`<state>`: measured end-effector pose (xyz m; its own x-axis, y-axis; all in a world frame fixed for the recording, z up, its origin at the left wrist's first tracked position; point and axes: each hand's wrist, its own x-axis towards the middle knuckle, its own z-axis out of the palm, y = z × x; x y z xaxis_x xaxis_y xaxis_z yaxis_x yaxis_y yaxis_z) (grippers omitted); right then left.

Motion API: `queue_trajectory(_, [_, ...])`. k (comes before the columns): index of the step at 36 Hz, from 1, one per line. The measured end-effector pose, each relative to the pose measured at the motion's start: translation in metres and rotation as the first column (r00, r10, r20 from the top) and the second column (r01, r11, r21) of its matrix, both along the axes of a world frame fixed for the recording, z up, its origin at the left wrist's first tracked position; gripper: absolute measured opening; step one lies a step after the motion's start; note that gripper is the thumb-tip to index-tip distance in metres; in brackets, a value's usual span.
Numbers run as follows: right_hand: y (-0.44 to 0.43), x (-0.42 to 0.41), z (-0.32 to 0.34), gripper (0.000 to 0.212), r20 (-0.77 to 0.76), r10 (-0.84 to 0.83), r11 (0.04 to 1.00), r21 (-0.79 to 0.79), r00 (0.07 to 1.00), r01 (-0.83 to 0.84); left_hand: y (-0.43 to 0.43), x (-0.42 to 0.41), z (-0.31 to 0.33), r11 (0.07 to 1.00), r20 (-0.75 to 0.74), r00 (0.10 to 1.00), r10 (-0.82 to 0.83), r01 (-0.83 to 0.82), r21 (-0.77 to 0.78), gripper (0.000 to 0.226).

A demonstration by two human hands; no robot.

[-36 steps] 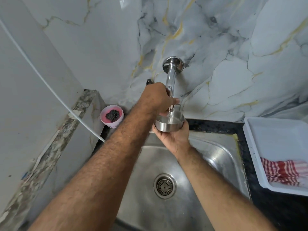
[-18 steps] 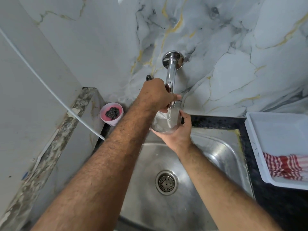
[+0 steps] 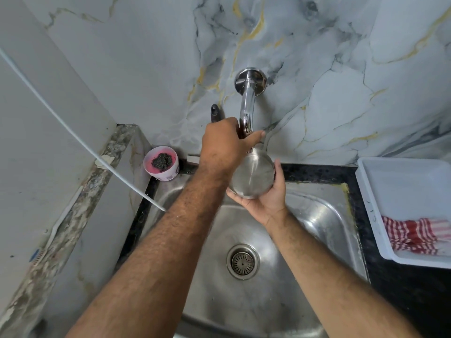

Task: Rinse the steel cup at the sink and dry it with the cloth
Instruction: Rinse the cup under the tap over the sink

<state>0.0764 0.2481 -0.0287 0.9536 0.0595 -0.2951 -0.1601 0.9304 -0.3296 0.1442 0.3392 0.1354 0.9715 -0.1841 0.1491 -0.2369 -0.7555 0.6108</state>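
Observation:
My right hand [image 3: 267, 200] cups the steel cup [image 3: 252, 175] from below, directly under the chrome tap [image 3: 247, 103] that juts from the marble wall. The cup is tilted with its mouth toward me, and a thin stream of water runs into it. My left hand [image 3: 223, 145] is wrapped around the tap's lower end, fingers closed on it just above the cup. The steel sink [image 3: 317, 215] lies beneath both hands. A red-and-white striped cloth [image 3: 415, 235] lies in the white tray [image 3: 371, 191] on the right.
A pink tub [image 3: 161, 164] with a dark scrubber stands at the sink's back left corner. A white tube [image 3: 73, 140] slants across the left wall down to the sink edge. The drain [image 3: 242, 261] is mid-basin. Black counter [image 3: 390, 276] surrounds the tray.
The cup has tipped from upright to mouth-toward-me under the tap, and water now runs into it. My left hand stays on the tap.

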Motion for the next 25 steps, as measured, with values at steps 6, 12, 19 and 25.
queue_trajectory(6, [-0.004, -0.012, 0.011, 0.068, -0.014, 0.148, 0.746, -0.655, 0.989, -0.121, -0.001, 0.002, -0.001, 1.0, -0.046, 0.999, -0.013, 0.012, -0.003, 0.048])
queue_trajectory(12, [-0.021, -0.041, -0.01, 0.076, -0.129, 0.413, -0.214, -0.976, 0.902, -0.041, -0.001, 0.001, -0.004, 1.0, -0.056, 0.998, 0.021, -0.02, 0.005, 0.047])
queue_trajectory(19, [-0.027, -0.067, -0.029, 0.088, -0.299, 0.489, -0.702, -0.693, 0.819, 0.167, -0.001, -0.009, -0.002, 0.999, -0.029, 0.999, 0.037, -0.036, 0.034, 0.05])
queue_trajectory(25, [-0.069, -0.086, 0.01, 0.071, -0.199, 0.144, 0.366, -0.9, 0.969, -0.239, -0.002, -0.029, -0.019, 0.986, 0.034, 0.992, 0.12, -0.115, -0.119, 0.057])
